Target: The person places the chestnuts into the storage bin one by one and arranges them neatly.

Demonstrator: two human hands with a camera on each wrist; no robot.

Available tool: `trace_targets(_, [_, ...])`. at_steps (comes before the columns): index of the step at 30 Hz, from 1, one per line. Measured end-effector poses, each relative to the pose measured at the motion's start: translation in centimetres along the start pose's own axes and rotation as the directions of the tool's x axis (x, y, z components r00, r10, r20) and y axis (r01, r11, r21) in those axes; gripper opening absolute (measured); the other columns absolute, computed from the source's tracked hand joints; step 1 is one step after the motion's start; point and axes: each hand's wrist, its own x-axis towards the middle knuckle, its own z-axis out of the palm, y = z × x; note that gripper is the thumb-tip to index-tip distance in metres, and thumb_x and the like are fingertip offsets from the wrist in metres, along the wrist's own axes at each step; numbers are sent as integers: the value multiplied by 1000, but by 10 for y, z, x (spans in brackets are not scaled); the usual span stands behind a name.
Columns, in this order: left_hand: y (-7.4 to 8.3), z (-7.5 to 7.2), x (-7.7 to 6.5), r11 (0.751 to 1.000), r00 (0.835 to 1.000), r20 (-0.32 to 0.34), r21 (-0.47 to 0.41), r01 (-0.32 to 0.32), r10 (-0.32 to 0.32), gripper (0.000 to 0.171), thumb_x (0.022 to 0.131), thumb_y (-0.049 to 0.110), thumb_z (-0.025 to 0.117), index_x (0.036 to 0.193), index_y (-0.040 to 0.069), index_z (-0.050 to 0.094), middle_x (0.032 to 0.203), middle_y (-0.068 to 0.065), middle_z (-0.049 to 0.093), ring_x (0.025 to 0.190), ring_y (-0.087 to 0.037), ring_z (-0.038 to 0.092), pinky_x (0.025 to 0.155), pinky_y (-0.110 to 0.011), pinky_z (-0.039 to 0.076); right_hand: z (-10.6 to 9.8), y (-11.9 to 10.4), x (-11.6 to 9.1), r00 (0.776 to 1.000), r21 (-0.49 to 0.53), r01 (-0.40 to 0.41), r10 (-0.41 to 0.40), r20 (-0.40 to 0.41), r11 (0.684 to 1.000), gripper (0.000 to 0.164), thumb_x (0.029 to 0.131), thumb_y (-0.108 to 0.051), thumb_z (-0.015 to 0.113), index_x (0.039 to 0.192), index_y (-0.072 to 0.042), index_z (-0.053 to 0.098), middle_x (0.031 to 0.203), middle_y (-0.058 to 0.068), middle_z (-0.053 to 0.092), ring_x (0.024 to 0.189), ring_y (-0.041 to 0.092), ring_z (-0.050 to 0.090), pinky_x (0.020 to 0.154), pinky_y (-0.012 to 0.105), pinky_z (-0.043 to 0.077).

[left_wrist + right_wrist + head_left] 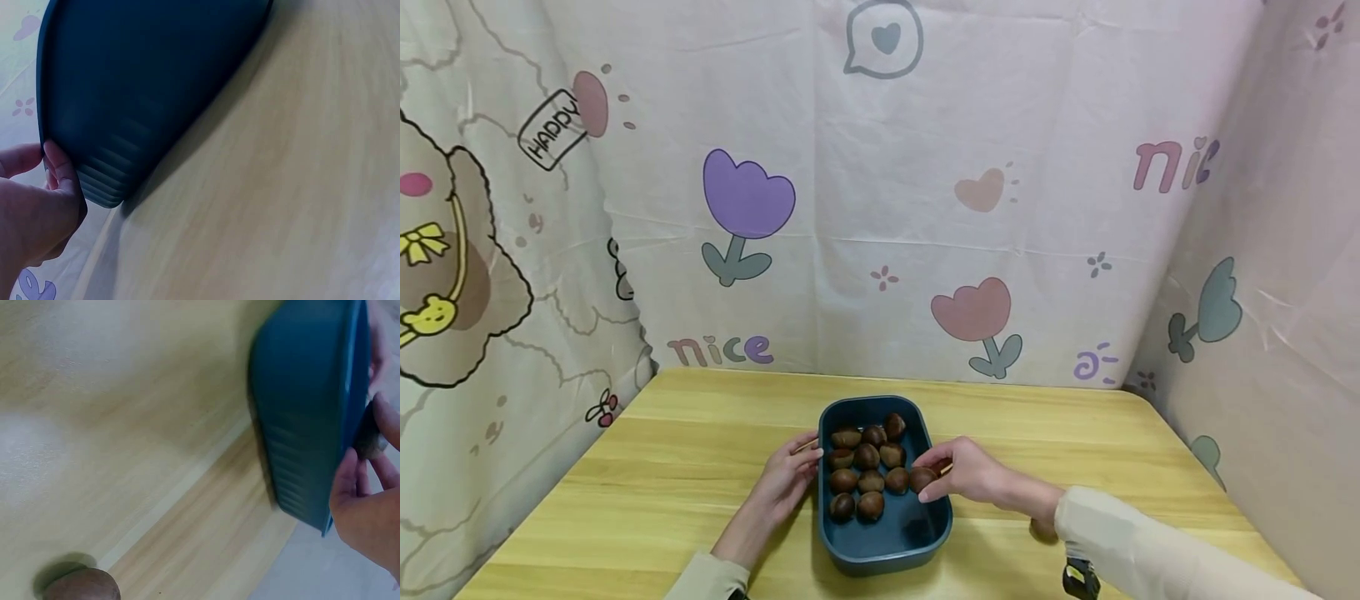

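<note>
A dark blue rectangular container (pixel 883 550) stands on the table, with several brown chestnuts (pixel 867 456) set in rough rows inside it. At its left side, my left hand (pixel 786 482) pinches the rim between thumb and fingers; the left wrist view shows this grip on the container's wall (pixel 144 81). My right hand (pixel 976 477) reaches over the right rim and holds one chestnut (pixel 922 478) between thumb and fingertips. That chestnut (pixel 370 434) appears dark at the rim in the right wrist view. The near end of the container's floor is bare.
Another chestnut (pixel 82 586) lies on the wooden table (pixel 700 467) to the right of the container, partly hidden by my right forearm in the head view. A printed cloth (pixel 880 208) hangs behind the table and along both sides.
</note>
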Motion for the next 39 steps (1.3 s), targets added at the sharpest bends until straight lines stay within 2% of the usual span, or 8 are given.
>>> trace_targets(7, [0,-3,0,1000,1000,-6,-11,-9,9,35,91,-9,48,126,-12,43,101,-9,57,79,-11,55,72,-22,46,12,-12,6,1000,-24,-12,13,21,1000,31,77,-9,81,106,-3,72,91,-1,66,81,16,55,70,29,50])
trace_targets(14, [0,-5,0,1000,1000,-5,-8,-3,3,36,91,-9,49,126,-11,43,103,-10,57,79,-11,55,73,-23,46,29,-24,11,996,51,-56,52,67,997,31,76,-2,81,105,-1,70,91,1,63,81,17,54,71,30,50])
trace_targets(18, [1,-4,0,1000,1000,-4,-14,-5,5,35,91,-9,49,126,-10,43,103,-10,57,78,-11,55,73,-23,46,37,-25,16,995,60,-78,73,75,995,30,74,2,80,102,-1,70,89,2,62,80,16,54,71,29,49])
trace_targets(28, [2,-1,-3,1000,1000,0,-13,-8,8,36,92,-9,49,127,-12,42,101,-10,57,79,-12,56,72,-23,46,47,-24,22,991,-1,-124,124,41,992,28,71,6,80,97,0,71,83,2,63,79,15,53,74,33,49])
trace_targets(32, [3,2,-4,1000,1000,-6,-9,-2,2,36,93,-8,50,128,-11,42,101,-9,57,77,-11,55,71,-23,46,51,-22,22,994,12,-111,111,0,994,28,70,9,80,95,1,71,83,3,66,77,15,54,74,33,49])
trace_targets(35, [1,-1,-2,1000,1000,25,-5,-15,15,38,92,-6,53,128,-12,42,102,-9,58,78,-11,55,72,-23,45,53,-22,22,996,30,-90,91,-26,995,29,70,10,79,96,3,70,86,5,67,77,16,55,73,34,51])
trace_targets(38, [-3,-7,0,998,993,98,-18,-60,61,39,90,0,58,125,-11,45,102,-9,58,80,-11,56,73,-22,45,55,-21,23,995,33,-82,84,-48,996,28,70,10,79,96,4,70,86,6,67,76,16,56,72,34,52])
trace_targets(39, [-7,-12,3,995,985,148,-50,-81,88,38,90,1,60,124,-10,47,102,-9,59,81,-11,57,73,-22,45,56,-21,23,995,31,-81,82,-53,996,28,70,11,79,96,4,70,85,6,66,75,16,56,71,35,52])
